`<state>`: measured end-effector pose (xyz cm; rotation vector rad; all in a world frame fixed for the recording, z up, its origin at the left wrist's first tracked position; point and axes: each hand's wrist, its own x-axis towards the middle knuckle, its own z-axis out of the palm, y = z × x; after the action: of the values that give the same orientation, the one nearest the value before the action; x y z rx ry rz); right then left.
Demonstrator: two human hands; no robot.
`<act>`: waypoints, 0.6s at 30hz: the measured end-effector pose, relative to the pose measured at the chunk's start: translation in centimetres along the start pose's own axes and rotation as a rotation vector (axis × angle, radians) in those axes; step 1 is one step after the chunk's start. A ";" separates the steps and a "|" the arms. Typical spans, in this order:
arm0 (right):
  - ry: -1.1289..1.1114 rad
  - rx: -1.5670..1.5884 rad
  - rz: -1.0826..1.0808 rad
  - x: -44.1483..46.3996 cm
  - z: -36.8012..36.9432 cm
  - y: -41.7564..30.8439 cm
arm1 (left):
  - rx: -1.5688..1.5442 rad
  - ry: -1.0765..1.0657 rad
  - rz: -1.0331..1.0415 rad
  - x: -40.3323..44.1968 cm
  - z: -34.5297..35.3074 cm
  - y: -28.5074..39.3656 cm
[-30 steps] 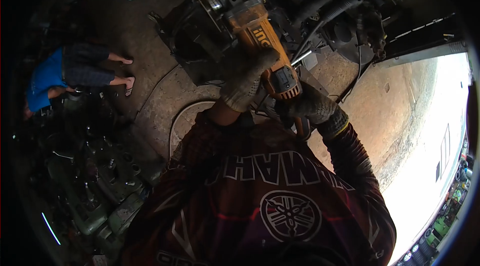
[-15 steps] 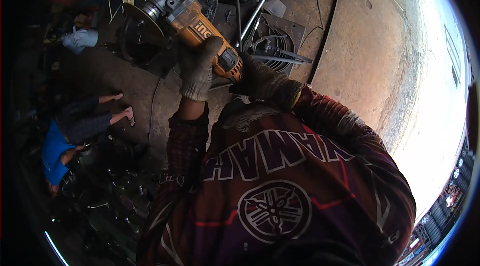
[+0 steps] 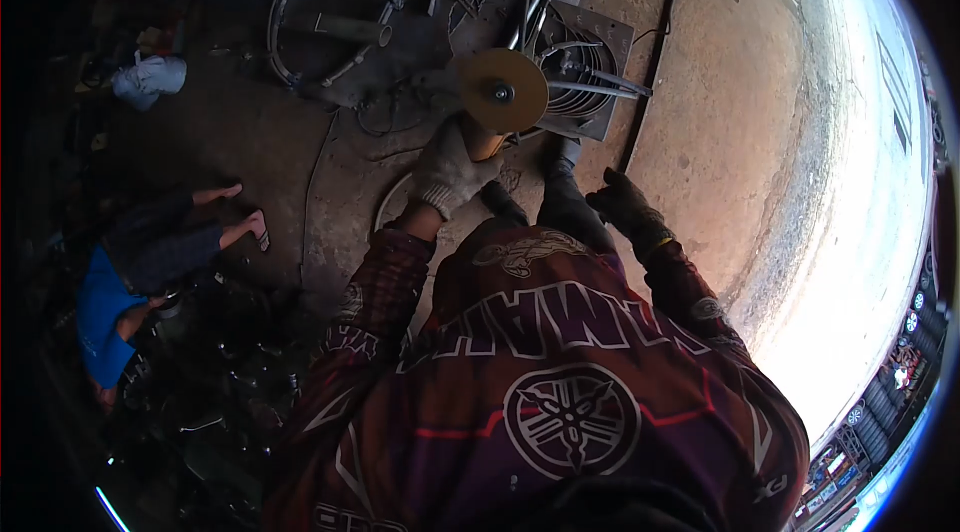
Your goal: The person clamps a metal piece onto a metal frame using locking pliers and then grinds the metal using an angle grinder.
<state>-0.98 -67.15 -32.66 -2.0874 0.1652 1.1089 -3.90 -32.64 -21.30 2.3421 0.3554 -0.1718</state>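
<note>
My left hand (image 3: 450, 172), in a knitted work glove, is closed around the orange body of an angle grinder (image 3: 483, 142). The grinder's round tan disc (image 3: 525, 100) faces up toward me and hides part of the tool behind it. Off to the right, my right hand (image 3: 630, 207), in a dark glove, holds nothing. Its fingers are partly spread, above the concrete floor beside my leg (image 3: 568, 202).
A metal plate (image 3: 612, 37) with coiled rod and bars lies ahead. Curved frame parts and a metal tube (image 3: 350, 29) are at the upper left. A person in a blue shirt (image 3: 105, 322) is at the left, near scattered metal parts. A cable (image 3: 660, 62) crosses the floor.
My right hand has let go of the angle grinder and moved right. My left hand has brought the grinder rightward and turned it, so its disc now faces me.
</note>
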 end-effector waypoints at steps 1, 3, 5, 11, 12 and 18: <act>0.005 0.003 0.041 -0.7 -0.4 1.7 | -0.003 -0.003 -0.003 -0.4 0.4 -0.9; 0.008 0.004 0.090 -2.5 -0.4 3.1 | 0.111 -0.121 -0.202 -0.8 1.4 -2.8; 0.015 0.101 0.316 -4.6 -0.5 3.9 | 0.133 -0.157 -0.225 -0.5 1.9 -4.6; -0.012 0.044 0.414 -4.5 0.9 9.8 | 0.234 -0.182 -0.344 4.8 4.6 -10.1; -0.036 0.038 0.421 -4.2 0.9 10.5 | 0.242 -0.154 -0.358 6.2 5.0 -10.8; -0.040 -0.082 0.302 0.0 -0.7 9.4 | 0.199 -0.009 -0.423 16.5 7.2 -13.4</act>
<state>-4.57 -74.25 -37.70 -2.1584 0.4336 1.3541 7.56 -25.18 -39.10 2.4296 0.8621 -0.4371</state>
